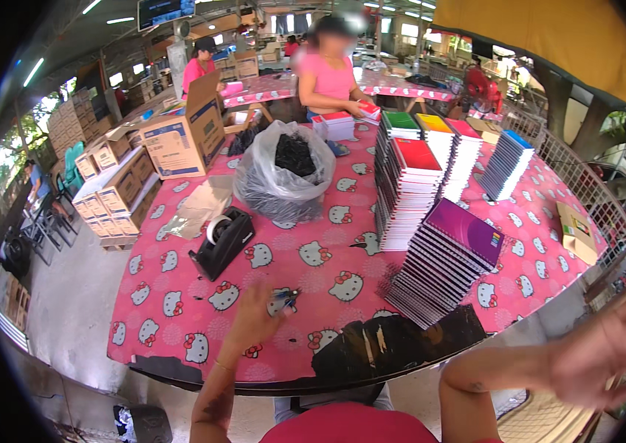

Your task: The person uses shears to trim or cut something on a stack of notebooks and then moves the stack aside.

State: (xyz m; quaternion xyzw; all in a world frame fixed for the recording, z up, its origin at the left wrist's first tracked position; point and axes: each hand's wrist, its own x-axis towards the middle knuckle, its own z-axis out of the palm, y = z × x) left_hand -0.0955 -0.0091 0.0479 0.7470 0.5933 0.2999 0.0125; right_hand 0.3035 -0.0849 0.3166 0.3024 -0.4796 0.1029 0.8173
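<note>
My left hand (254,316) is low over the near part of the table, its thumb apart from the fingers. A small dark cutter-like tool (284,298) lies between thumb and fingertips; I cannot tell whether they touch it. Out past the table's right side, my right hand (608,353) is blurred, fingers spread, with no thing made out in it. Between my arms stands a leaning stack of purple spiral notebooks (465,235). Behind it rise tall stacks with red (421,153), green (401,122), yellow (435,123) and pink covers (463,128). A blue-covered stack (517,140) stands farther right.
A black tape dispenser (230,244) and a clear plastic bag (272,196) of black pieces sit on the pink cat-patterned tablecloth (202,310). Cartons (173,148) stand at left. Across the table a co-worker (328,74) handles red notebooks. The near edge has a torn black patch (394,343).
</note>
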